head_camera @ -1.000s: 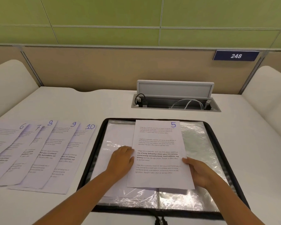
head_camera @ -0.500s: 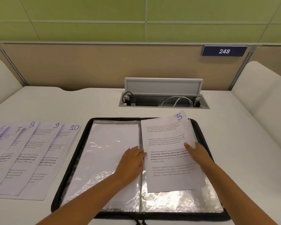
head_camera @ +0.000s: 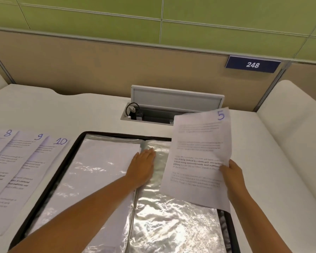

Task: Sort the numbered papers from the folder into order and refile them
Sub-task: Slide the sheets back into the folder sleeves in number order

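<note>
An open black-edged folder (head_camera: pixel 65 157) with shiny plastic sleeves lies on the white desk. My right hand (head_camera: pixel 232 174) grips the right edge of the sheet numbered 5 (head_camera: pixel 197 157), lifted and tilted above the folder's right page. My left hand (head_camera: pixel 143 167) rests flat, fingers together, on the folder's middle fold, across the inner edge of the left sleeve (head_camera: pixel 98 172) with white paper inside. Sheets 8 (head_camera: pixel 7 136), 9 (head_camera: pixel 25 152) and 10 (head_camera: pixel 42 167) lie fanned out on the desk left of the folder, with more sheets cut off at the left edge.
An open cable hatch (head_camera: pixel 171 106) with plugs sits in the desk behind the folder. A beige partition with a blue "248" plate (head_camera: pixel 252 64) closes the back. Padded white dividers (head_camera: pixel 296 143) stand at both sides.
My right hand has lifted sheet 5 off the folder and carried it right and up. My left hand slid from the left page toward the middle fold.
</note>
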